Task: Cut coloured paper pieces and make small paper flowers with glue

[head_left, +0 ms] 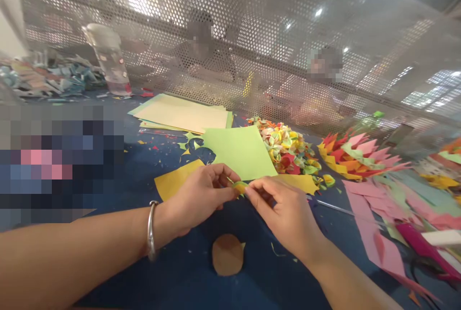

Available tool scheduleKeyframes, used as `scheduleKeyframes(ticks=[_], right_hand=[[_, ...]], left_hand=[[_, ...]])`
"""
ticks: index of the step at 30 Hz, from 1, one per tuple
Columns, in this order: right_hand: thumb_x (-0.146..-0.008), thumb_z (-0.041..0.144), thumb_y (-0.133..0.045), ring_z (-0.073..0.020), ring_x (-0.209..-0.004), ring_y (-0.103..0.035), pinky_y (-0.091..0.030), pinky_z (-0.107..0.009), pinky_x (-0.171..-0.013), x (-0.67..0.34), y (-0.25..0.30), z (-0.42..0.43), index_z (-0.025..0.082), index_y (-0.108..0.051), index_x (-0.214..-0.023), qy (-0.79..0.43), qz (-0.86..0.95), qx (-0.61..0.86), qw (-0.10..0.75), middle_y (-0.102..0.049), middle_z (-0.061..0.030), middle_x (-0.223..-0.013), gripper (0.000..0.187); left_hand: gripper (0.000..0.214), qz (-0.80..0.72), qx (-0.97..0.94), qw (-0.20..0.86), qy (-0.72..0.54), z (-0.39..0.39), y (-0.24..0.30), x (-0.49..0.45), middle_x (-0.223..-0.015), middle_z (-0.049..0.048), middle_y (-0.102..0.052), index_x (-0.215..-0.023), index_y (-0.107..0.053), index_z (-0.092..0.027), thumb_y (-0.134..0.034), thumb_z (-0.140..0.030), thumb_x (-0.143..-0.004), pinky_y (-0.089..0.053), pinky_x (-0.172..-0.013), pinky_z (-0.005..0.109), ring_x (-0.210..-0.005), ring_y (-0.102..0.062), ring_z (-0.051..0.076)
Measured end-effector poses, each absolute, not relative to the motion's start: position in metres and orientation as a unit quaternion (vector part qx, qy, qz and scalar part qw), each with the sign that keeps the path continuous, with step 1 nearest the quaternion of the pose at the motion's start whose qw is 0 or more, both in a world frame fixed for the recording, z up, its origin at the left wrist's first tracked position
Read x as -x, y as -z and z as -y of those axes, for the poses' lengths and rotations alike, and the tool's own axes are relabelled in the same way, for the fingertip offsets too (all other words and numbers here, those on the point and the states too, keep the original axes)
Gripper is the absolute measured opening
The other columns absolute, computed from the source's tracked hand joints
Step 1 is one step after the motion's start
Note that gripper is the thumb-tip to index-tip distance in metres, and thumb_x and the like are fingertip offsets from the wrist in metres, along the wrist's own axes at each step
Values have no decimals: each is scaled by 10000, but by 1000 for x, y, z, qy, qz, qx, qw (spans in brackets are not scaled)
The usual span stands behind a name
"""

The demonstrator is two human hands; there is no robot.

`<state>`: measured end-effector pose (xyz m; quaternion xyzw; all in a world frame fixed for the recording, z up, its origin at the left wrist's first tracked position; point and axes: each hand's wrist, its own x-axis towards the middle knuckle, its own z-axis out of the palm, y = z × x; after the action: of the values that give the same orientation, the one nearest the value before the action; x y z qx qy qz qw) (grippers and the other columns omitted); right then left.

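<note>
Between the fingertips of both hands is a small yellow and green paper piece [239, 187]. My left hand [207, 190], with a silver bangle at its wrist, pinches its left end. My right hand [279, 204] pinches the right end, thumb against fingers. Just beyond the hands lies a light green paper sheet [241, 149], its left side cut into curves. A yellow sheet [173, 183] reaches out from under it. Nearer to me, on the dark blue table, rests a rounded brown disc [227, 255].
Behind stands a stack of pale paper [187, 111]. A pile of small folded paper pieces [288, 144] lies right of the green sheet. Pink paper strips [370, 223] and a magenta-handled tool [428, 250] are on the right. At back left are a bottle [111, 60] and paper scraps [46, 77].
</note>
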<state>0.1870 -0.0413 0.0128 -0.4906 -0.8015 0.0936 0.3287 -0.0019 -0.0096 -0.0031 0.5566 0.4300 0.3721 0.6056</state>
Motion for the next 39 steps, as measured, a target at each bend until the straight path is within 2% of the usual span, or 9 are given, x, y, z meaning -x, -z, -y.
scheduleKeyframes(ticks=[7,14,18,22,27,33,39], right_hand=[[-983,207,-597,-141,-624,-592,-430,-254,-622,-185,-9,44,186,-669,-839,-29,821,462,335,-638,-1,-700,162],[-989,205,-580,-152,-633,-601,-435,-259,-627,-184,-9,44,196,-652,-836,0,821,460,338,-660,-13,-709,170],[-989,218,-588,-144,-612,-592,-435,-254,-621,-186,-10,44,196,-654,-811,-13,813,467,346,-640,2,-678,192],[-983,226,-597,-137,-597,-572,-427,-255,-611,-188,-9,44,189,-660,-794,-16,808,475,349,-615,11,-659,202],[-967,214,-599,-139,-601,-579,-439,-255,-607,-189,-9,44,195,-661,-791,-30,806,472,355,-629,10,-668,187],[-964,219,-597,-134,-585,-563,-437,-250,-588,-189,-8,44,195,-655,-789,-55,804,471,358,-612,14,-661,185],[-966,232,-607,-117,-558,-535,-416,-231,-559,-188,-10,45,183,-668,-765,-97,799,472,361,-581,24,-629,216]], left_hand=[[269,-437,-530,618,-381,12,0,-1,-624,-78,-540,-866,-613,-169,-775,-320,-713,-277,-417,195,-437,-383,48],[219,-452,-533,611,-371,13,-4,0,-621,-68,-561,-857,-644,-170,-751,-277,-699,-309,-399,201,-412,-455,61],[147,-452,-518,631,-360,11,-9,6,-481,-53,-536,-829,-687,-169,-653,-277,-736,-312,-427,206,-416,-482,92],[212,-426,-531,652,-334,10,-11,12,-597,-21,-630,-871,-728,-143,-698,-269,-703,-336,-458,205,-465,-533,85],[219,-412,-569,638,-316,11,-10,11,-598,-44,-603,-887,-723,-151,-765,-300,-732,-345,-463,190,-501,-548,84],[210,-421,-583,611,-330,10,-7,6,-550,-49,-583,-840,-682,-168,-736,-369,-819,-332,-448,172,-498,-528,81],[154,-397,-589,619,-334,11,-7,8,-600,-29,-632,-900,-717,-169,-707,-308,-836,-352,-450,175,-526,-577,89]])
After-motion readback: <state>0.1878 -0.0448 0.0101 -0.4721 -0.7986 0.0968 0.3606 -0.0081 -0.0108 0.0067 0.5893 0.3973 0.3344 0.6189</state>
